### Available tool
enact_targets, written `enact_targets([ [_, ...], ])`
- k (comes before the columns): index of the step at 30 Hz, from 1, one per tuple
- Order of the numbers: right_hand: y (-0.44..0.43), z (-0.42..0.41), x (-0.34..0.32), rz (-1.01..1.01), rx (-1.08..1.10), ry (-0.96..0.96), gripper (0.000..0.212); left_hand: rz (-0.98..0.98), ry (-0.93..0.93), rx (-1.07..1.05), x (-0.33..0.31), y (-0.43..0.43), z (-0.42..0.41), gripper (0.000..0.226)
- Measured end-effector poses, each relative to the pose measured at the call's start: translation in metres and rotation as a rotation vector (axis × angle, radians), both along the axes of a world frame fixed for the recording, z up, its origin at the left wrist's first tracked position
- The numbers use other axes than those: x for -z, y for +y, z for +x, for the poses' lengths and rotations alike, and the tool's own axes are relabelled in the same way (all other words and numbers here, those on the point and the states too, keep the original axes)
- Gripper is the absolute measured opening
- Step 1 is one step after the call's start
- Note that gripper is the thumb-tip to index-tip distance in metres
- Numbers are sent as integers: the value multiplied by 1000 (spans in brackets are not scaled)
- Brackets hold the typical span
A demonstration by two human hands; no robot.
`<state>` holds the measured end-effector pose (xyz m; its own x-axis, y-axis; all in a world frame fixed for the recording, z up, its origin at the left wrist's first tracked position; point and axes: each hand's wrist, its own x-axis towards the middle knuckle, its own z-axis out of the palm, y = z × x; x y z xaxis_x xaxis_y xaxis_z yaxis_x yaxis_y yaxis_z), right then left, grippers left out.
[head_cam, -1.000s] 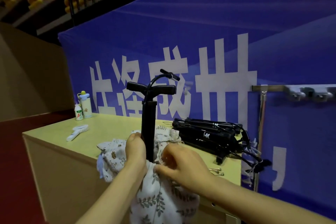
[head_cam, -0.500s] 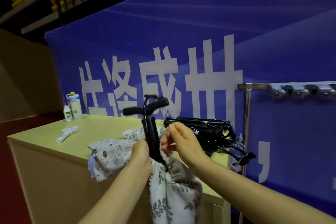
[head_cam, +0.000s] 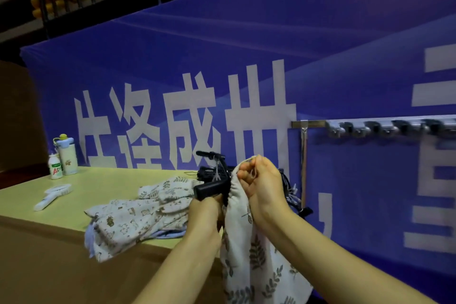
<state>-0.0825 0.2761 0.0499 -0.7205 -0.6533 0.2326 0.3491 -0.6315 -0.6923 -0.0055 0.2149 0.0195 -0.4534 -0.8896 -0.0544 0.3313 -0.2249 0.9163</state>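
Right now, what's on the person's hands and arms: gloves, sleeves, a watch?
Nothing worn shows. The left hand and right hand are bare, with no gloves or rings visible. Both forearms are bare down to the frame's edge: no sleeves, watch or bands in view.

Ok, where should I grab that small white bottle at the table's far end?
Grip the small white bottle round its upright body, coming from its left: the taller flask stands close against its right side.
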Motion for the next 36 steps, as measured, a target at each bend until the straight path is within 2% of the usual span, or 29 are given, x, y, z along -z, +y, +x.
enact_targets([
  [2,2,-6,0,-15,18,-17,30,28,45,177,-3,5,-3,16],
  [4,12,-10,-1,-21,28,1,31,43,128,330,-9,9,-4,20],
  [7,29,-15,1,-31,33,44,38,72,127,349,-10,17,-18,30],
  [8,36,-17,2,-28,42,42,38,74,87,292,-8,20,-26,43],
  [10,51,-26,6,-34,77,28,36,73,13,206,-6,32,-43,85],
  [11,59,-32,9,-19,121,32,34,72,4,185,-4,37,-50,93],
  [15,93,-57,19,86,413,23,32,86,-2,108,-5,65,-75,70],
  [17,110,-74,26,98,514,-82,34,120,12,115,-3,79,-90,71],
  [19,121,-92,33,123,540,-216,33,162,43,115,-3,93,-103,60],
  [24,139,-135,48,75,521,-425,33,286,116,103,-8,118,-138,41],
  [27,149,-164,59,141,522,-419,34,311,135,104,-8,125,-159,35],
  [29,153,-195,65,193,453,-433,38,333,179,168,-5,125,-178,32],
  [32,153,-239,64,228,363,-406,35,350,185,291,-1,126,-201,17],
  [36,144,-286,43,132,349,-332,35,301,108,359,2,129,-235,20],
])
